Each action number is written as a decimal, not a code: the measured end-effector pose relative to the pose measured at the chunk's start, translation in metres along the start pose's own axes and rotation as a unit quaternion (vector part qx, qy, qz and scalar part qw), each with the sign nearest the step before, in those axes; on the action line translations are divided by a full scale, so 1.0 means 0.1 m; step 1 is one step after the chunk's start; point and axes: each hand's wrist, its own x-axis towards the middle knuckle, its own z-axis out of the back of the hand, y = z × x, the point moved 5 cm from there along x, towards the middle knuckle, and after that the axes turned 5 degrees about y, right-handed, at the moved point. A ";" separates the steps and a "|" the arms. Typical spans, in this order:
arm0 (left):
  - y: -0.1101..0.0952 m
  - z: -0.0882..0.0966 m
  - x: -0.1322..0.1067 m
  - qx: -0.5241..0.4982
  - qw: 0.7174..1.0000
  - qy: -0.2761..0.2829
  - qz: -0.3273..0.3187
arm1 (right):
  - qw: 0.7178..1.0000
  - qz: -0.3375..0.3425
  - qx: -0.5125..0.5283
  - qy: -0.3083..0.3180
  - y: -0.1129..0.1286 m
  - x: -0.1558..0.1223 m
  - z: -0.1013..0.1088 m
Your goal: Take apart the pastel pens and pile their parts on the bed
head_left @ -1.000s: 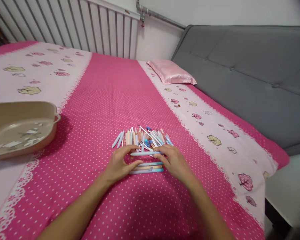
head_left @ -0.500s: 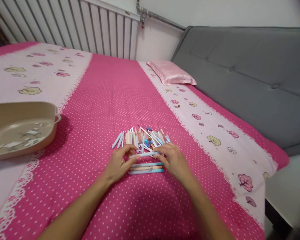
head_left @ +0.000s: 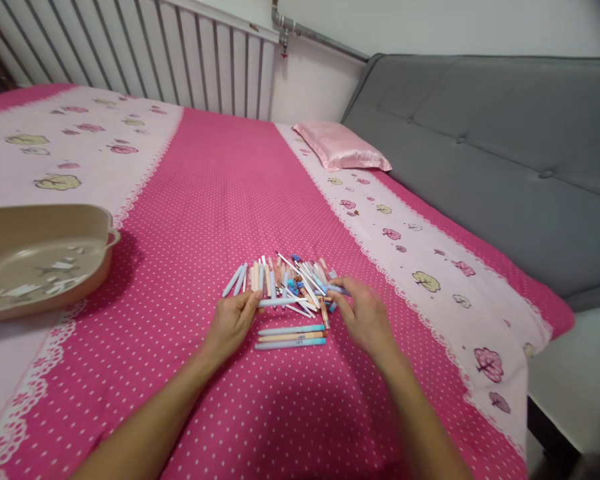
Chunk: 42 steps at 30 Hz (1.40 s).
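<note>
A heap of pastel pens and loose parts [head_left: 285, 275] lies on the pink dotted bedspread [head_left: 220, 193]. My left hand [head_left: 230, 323] pinches the left end of a pale blue pen barrel [head_left: 280, 301], which lies level just in front of the heap. My right hand [head_left: 365, 317] is off that barrel, at the heap's right edge, its fingers pinching a small pale piece [head_left: 339, 289] I cannot name. Between my hands, three pens [head_left: 290, 337] lie side by side in a neat row on the bedspread.
A beige plastic tray [head_left: 45, 227] with white scraps sits at the left. A pink satin pillow [head_left: 343, 145] lies at the far end by a grey sofa [head_left: 505, 153]. A white radiator [head_left: 145, 53] lines the back wall.
My right hand let go of the pale blue barrel and moved right to the heap's edge, pinching a small piece. My left hand kept the barrel and raised it slightly.
</note>
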 end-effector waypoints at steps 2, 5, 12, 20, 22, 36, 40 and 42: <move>-0.02 -0.02 -0.01 0.013 1.000 0.011 -0.017 | 0.998 -0.040 0.055 0.013 0.01 0.00 -0.02; -0.06 -0.07 -0.02 0.030 0.998 0.029 -0.042 | 0.986 -0.028 0.125 0.106 0.13 -0.01 -0.19; -0.01 0.05 0.02 0.043 0.999 -0.006 -0.028 | 0.985 -0.014 0.107 0.133 0.04 0.03 -0.26; 0.35 0.33 0.11 -0.034 0.980 -0.150 0.128 | 0.979 -0.190 -0.043 -0.051 -0.41 0.17 -0.18; 0.39 0.25 0.12 -0.036 0.982 -0.120 0.139 | 0.975 -0.205 -0.079 -0.034 -0.34 0.17 -0.31; 0.00 0.05 0.00 0.218 0.975 -0.028 -0.037 | 0.989 -0.142 -0.022 0.020 -0.36 0.38 -0.37; -0.08 -0.24 -0.08 0.244 0.949 0.162 -0.116 | 0.988 -0.152 0.003 0.014 -0.35 0.30 -0.32; -0.09 -0.32 -0.12 0.261 0.935 0.202 -0.126 | 0.989 -0.144 0.026 0.015 -0.31 0.22 -0.30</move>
